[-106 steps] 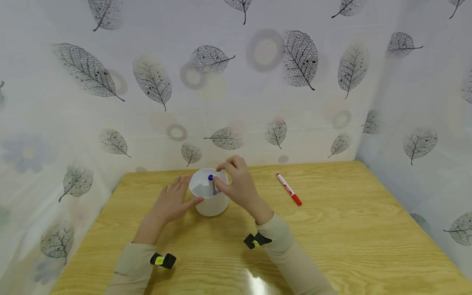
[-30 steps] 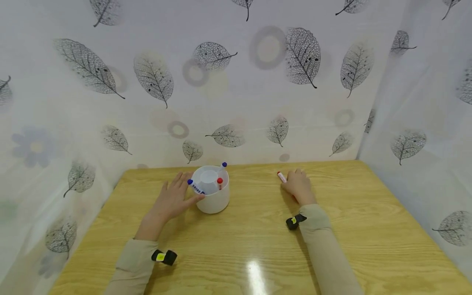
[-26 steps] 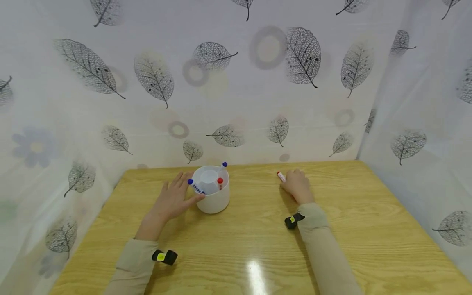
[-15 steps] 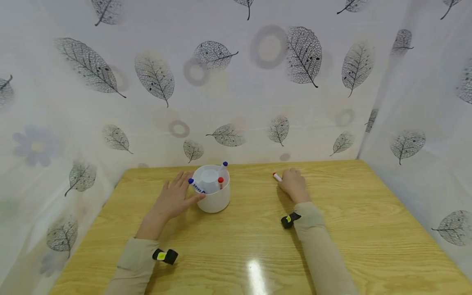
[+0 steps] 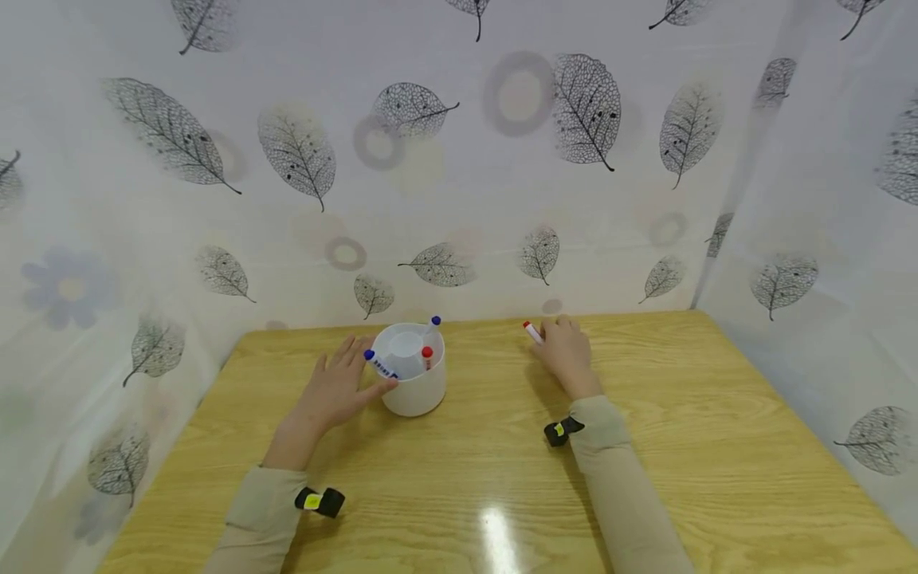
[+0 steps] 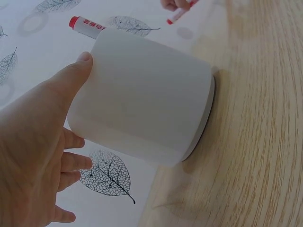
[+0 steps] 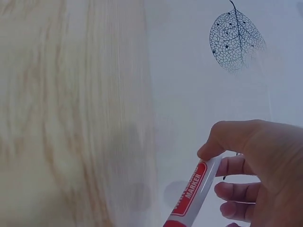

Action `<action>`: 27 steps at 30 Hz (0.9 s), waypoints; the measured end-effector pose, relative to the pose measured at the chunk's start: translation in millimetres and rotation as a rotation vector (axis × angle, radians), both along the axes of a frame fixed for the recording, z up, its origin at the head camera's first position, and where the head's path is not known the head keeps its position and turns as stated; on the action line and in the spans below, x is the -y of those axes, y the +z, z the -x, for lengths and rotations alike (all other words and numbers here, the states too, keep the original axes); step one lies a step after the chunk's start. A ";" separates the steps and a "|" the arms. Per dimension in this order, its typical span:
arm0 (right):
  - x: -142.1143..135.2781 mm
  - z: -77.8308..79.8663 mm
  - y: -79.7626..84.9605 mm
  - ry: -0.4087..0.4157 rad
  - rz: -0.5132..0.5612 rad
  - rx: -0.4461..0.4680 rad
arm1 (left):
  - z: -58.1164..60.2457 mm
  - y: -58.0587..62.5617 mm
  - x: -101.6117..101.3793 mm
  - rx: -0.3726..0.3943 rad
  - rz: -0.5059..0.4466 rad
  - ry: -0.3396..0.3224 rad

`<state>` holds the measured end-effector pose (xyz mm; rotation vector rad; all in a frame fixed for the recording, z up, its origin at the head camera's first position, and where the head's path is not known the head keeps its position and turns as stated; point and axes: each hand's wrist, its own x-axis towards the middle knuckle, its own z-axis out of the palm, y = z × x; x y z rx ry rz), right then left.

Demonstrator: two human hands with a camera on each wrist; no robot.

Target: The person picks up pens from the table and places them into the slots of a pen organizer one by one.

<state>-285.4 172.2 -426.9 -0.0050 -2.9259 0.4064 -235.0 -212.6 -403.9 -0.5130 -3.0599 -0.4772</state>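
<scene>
My right hand [image 5: 566, 355] pinches a white and red whiteboard marker [image 5: 533, 332] between thumb and fingers, above the back right of the table. In the right wrist view the marker [image 7: 193, 191] slants, its red end at the bottom edge and its other end by the thumb. My left hand [image 5: 335, 399] stays beside a white round pen holder [image 5: 414, 397], fingers extended and thumb touching its rim. Two blue-tipped markers [image 5: 382, 365] and a red-tipped marker [image 5: 428, 359] lean inside the holder.
The wooden table [image 5: 459, 462] ends at a pale, leaf-printed curtain [image 5: 445, 191] along its back, with more of it on both sides. A small black wrist camera [image 5: 330, 502] is strapped to each sleeve.
My right hand has gone from the pen holder to the red marker, taken hold of it and shifted it left and up. My left hand has stayed at the holder.
</scene>
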 end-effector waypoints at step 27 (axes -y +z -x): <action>33.0 -18.7 41.1 0.163 0.018 -0.343 | 0.6 -0.1 0.4 0.002 0.010 -0.002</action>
